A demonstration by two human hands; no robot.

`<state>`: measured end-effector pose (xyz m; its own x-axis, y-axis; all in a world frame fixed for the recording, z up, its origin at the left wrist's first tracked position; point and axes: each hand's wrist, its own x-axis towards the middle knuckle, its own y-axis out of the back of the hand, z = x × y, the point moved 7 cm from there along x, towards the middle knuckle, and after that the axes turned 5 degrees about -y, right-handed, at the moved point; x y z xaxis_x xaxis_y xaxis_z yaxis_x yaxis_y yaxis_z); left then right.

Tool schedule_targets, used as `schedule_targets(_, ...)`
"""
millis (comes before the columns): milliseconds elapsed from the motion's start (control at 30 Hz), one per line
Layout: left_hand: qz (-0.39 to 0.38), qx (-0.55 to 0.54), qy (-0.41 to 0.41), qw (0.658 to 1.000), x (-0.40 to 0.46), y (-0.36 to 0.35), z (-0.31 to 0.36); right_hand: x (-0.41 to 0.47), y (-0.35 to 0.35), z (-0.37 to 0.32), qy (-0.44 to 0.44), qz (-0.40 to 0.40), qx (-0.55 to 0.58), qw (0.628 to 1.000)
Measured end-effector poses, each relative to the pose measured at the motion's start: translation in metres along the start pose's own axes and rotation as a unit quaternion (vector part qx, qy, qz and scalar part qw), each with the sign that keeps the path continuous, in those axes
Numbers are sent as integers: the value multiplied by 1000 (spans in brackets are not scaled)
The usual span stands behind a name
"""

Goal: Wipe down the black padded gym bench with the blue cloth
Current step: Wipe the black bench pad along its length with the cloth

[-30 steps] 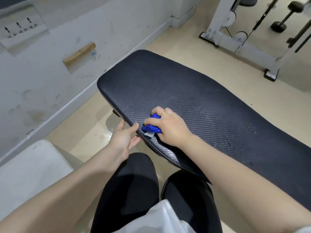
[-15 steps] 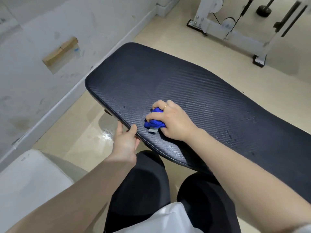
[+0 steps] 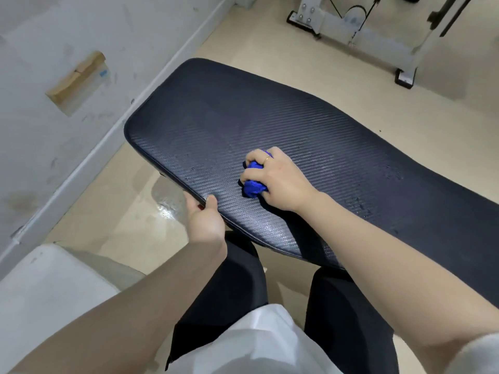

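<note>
The black padded gym bench (image 3: 310,130) runs from the wall at upper left to the right edge of the head view, its cover ribbed and speckled with wet spots. My right hand (image 3: 278,179) presses a bunched blue cloth (image 3: 253,184) onto the pad a little in from the near edge, fingers curled over it. My left hand (image 3: 205,220) grips the bench's near edge, thumb on top and fingers hidden underneath.
A scuffed white wall (image 3: 54,103) with a baseboard stands close on the left. A white machine frame (image 3: 364,31) with cables sits on the beige floor at the top right. A white block (image 3: 40,292) is at lower left. My legs (image 3: 232,287) are under the bench edge.
My right hand has slid the blue cloth away from the near edge, farther onto the pad. My left hand has closed onto the bench's edge. The view has tilted downward.
</note>
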<state>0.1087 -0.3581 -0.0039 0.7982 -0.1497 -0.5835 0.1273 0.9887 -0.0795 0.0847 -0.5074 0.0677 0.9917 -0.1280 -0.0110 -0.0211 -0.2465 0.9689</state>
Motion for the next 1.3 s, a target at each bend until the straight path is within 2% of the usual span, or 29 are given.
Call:
schedule_targets(167, -6, -11, -25, 1000, 5, -1, -1, -44, 16, 25, 35, -73, 17, 997)
schedule_targets(267, 47, -44, -46, 997, -8, -6, 3, -52, 13, 36, 39, -96, 11, 995)
schedule_targets(433, 141, -102, -68, 982, -27, -12, 5, 6, 13, 33, 7, -14, 37, 999)
schedule_targets(500, 191, -101, -67, 974, -27, -8, 4, 21, 14, 28, 18, -6, 31, 999)
schedule_targets(600, 256, -56, -70, 962, -39, -2, -1, -9, 14, 33, 80, -11, 30, 996)
schedule_targets(733, 244, 33, -100, 964, -72, -24, -13, -70, 16, 57, 134, -40, 48, 989)
schedule_targets(800, 232, 69, -110, 964, -84, -33, -21, -62, 17, 60, 121, -44, 52, 990)
schedule_targets(900, 201, 116, -114, 966, -91, -40, -25, -12, 12, 57, 105, -5, 54, 993)
schedule_targets(1000, 188, 202, -126, 953, -98, -47, -16, 26, 12, 50, 82, 5, 44, 996)
schedule_targets(1067, 165, 289, -126, 935, -102, -56, -14, 16, 12, 52, 80, 11, 54, 995)
schedule_targets(1200, 146, 455, -87, 874, -104, -68, -14, -44, 8, 72, 129, 9, 111, 985)
schedule_targets(1300, 146, 523, -97, 834, -100, -73, 4, -20, 2, 75, 116, 8, 99, 988)
